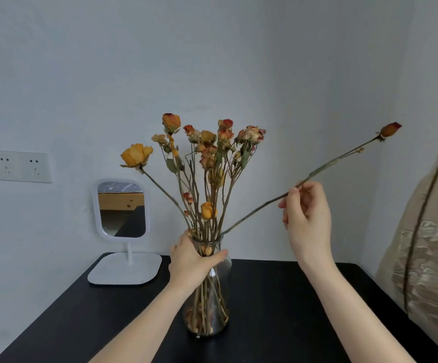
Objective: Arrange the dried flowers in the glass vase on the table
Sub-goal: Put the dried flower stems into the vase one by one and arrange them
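Black bench point(278, 310) fills the near ground, and on it the glass vase point(212, 318) stands upright, its lower half crowded with bare stalks. The left grip point(191, 260) is wrapped round the vase's neck just under the rim, fingers curled on the glass. Higher and to the right, the right grip point(308, 218) pinches one long stem point(252, 213) between thumb and fingertips. The stem's foot is already in the vase's mouth, while its red bud point(390, 129) hangs far out to the right. The other dried flowers point(207, 142) fan loosely above the rim, and a yellow rose point(136, 154) leans out left.

The stem looks brittle, so levering it against the rim could snap it at the mouth or at the pinch. Forcing it down among the packed stalks may shed petals or knock neighbouring heads. Should the left grip slacken, a sideways pull might tip the narrow vase toward the white mirror point(122, 209) standing at the wall behind.
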Demonstrator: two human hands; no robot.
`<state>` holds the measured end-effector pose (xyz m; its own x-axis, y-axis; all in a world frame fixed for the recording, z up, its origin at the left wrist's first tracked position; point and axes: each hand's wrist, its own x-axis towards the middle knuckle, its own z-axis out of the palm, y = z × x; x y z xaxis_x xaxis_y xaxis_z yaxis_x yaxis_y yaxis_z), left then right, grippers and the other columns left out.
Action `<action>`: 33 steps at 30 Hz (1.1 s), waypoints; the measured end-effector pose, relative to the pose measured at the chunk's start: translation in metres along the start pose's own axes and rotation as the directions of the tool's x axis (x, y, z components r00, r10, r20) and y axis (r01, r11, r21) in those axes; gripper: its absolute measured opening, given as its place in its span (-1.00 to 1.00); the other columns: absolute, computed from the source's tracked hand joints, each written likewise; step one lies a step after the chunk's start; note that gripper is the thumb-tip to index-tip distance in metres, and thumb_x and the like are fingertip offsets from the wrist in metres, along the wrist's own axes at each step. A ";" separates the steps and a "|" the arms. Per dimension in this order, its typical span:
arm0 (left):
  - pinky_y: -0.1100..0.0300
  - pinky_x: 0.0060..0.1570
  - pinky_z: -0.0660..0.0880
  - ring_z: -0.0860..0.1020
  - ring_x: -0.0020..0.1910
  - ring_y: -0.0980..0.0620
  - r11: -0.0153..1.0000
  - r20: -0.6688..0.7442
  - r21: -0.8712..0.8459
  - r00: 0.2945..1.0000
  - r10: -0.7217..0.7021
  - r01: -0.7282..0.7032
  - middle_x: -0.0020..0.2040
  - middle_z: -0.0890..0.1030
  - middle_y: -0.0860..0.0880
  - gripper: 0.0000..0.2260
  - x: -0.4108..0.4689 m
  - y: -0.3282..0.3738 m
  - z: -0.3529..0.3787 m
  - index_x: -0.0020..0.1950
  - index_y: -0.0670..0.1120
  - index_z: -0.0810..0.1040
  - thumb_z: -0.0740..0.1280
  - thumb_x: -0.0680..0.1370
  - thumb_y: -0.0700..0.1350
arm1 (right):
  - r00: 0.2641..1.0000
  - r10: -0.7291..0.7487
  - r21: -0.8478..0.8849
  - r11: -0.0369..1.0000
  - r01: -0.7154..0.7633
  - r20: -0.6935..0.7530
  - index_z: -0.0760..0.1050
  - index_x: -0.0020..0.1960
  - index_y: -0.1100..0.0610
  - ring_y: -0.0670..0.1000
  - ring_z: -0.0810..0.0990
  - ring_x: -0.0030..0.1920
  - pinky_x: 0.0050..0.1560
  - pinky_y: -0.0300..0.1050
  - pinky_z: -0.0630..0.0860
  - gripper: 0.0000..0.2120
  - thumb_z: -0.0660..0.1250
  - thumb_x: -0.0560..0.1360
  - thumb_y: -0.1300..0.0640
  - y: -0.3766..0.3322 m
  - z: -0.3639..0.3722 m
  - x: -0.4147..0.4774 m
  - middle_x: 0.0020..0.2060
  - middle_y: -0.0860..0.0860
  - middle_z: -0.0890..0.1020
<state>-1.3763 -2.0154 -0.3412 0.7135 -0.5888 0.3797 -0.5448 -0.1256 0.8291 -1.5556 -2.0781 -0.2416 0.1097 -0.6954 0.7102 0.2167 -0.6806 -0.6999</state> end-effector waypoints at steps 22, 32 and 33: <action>-0.05 0.14 0.43 0.33 0.25 -0.01 0.982 -0.178 0.178 0.984 -0.021 0.053 0.17 0.47 0.07 -0.28 -0.011 -0.001 0.011 0.27 0.03 0.35 0.34 0.24 0.39 | 0.954 -0.049 -0.378 0.911 0.164 0.296 0.48 -0.07 0.09 -0.15 0.45 -0.33 -0.38 -0.47 0.37 -0.95 0.26 0.54 0.14 0.014 0.038 0.002 -0.25 -0.05 0.52; -0.07 0.16 0.41 0.33 0.25 -0.02 0.982 -0.179 0.177 0.984 -0.026 0.058 0.19 0.46 0.06 -0.28 -0.012 0.000 0.011 0.29 0.04 0.33 0.35 0.26 0.38 | 0.885 -0.102 -0.441 0.837 0.324 0.455 0.55 0.03 0.13 -0.10 0.49 -0.29 -0.28 -0.29 0.47 -0.84 0.25 0.54 0.11 0.008 0.048 0.009 -0.19 -0.05 0.54; -0.07 0.16 0.42 0.33 0.24 -0.02 0.983 -0.180 0.176 0.983 -0.024 0.056 0.18 0.47 0.07 -0.29 -0.012 0.000 0.011 0.28 0.04 0.34 0.34 0.26 0.38 | 0.881 -0.074 -0.458 0.832 0.313 0.467 0.56 0.03 0.12 -0.08 0.52 -0.26 -0.24 -0.23 0.52 -0.84 0.25 0.54 0.10 0.011 0.049 0.006 -0.18 -0.05 0.55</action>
<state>-1.3897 -2.0175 -0.3505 0.7937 -0.4328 0.4275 -0.5732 -0.2969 0.7637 -1.5047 -2.0787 -0.2409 0.5333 -0.4547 0.7133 -0.2296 -0.8894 -0.3953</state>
